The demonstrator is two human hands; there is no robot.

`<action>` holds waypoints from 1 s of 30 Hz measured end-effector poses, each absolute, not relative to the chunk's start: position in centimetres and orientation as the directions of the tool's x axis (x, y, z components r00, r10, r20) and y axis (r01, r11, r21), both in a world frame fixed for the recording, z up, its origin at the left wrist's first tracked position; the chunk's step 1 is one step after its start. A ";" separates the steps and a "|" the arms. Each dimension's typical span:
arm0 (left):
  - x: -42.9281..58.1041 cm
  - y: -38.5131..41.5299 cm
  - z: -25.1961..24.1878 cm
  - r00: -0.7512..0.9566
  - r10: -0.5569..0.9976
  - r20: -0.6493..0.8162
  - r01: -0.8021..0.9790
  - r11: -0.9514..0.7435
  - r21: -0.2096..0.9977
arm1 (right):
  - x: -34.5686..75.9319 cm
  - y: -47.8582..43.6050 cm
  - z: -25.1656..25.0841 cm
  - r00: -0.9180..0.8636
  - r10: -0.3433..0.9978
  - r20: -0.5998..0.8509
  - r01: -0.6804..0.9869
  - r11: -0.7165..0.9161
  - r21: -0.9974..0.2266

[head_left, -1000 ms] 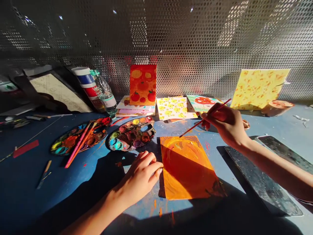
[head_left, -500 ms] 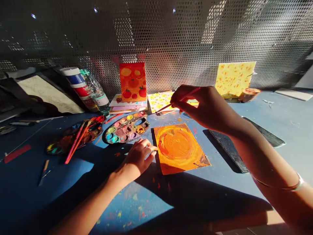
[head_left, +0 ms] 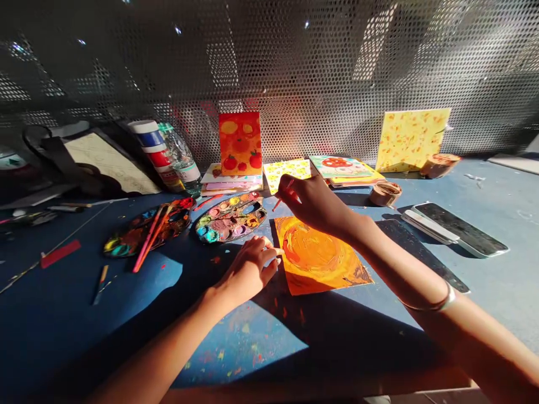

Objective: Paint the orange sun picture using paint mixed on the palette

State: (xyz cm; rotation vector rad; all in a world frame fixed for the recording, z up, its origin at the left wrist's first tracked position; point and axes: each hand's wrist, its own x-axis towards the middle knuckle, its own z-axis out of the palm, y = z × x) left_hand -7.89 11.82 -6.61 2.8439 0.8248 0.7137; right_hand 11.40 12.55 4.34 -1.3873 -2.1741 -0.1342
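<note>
- L: dark palette point(head_left: 128, 238), 2 brushes point(head_left: 147, 240) across it
- 2nd palette point(head_left: 223, 224) beside
- L hand point(head_left: 251, 262) — grip loosely spread, fingertips at L edge of orange ptg point(head_left: 315, 252), flat on desk point(head_left: 244, 339)
- R hand point(head_left: 309, 202) — grip pinching thin brush point(head_left: 277, 205) nr ptg's far L corner

A perforated metal wall point(head_left: 286, 73) rises behind the back edge of the blue table point(head_left: 252, 322), with pale patches of light point(head_left: 374, 45) on it. Toward the table's front edge, strong light meets deep shadow point(head_left: 357, 325) among paint flecks point(head_left: 221, 354).
</note>
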 end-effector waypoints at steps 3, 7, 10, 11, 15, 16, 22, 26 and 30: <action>-7.8 11.4 -6.1 0.747 0.552 0.370 0.522 -0.832 0.188 | 11.4 12.8 3.3 -0.361 0.829 0.427 0.877 0.458 -0.147; -7.5 10.9 -5.2 0.752 0.600 0.272 0.565 -0.800 0.203 | 11.5 12.9 2.6 -0.393 0.855 0.338 0.884 0.453 -0.117; -7.5 10.7 -5.1 0.743 0.619 0.255 0.576 -0.785 0.227 | 11.9 13.0 2.6 -0.428 0.829 0.360 0.839 0.513 -0.184; -7.6 10.7 -5.2 0.742 0.617 0.264 0.574 -0.787 0.227 | 12.0 13.0 2.7 -0.435 0.810 0.394 0.809 0.543 -0.224; -7.8 10.7 -5.6 0.745 0.594 0.304 0.550 -0.804 0.224 | 10.7 13.2 3.2 -0.370 0.732 0.572 0.621 0.653 -0.434; -7.8 10.7 -5.7 0.746 0.594 0.302 0.549 -0.805 0.226 | 10.0 13.4 3.1 -0.359 0.724 0.590 0.580 0.668 -0.467; -7.7 10.2 -5.2 0.726 0.639 0.253 0.613 -0.769 0.181 | 5.5 15.9 0.5 -0.451 0.756 0.475 0.637 0.645 -0.422; -7.6 10.1 -5.0 0.734 0.642 0.222 0.616 -0.767 0.182 | 4.7 17.0 -0.2 -0.500 0.759 0.417 0.677 0.642 -0.359; -7.7 10.2 -5.1 0.751 0.630 0.199 0.597 -0.776 0.204 | 4.7 17.3 0.1 -0.514 0.707 0.486 0.624 0.697 -0.354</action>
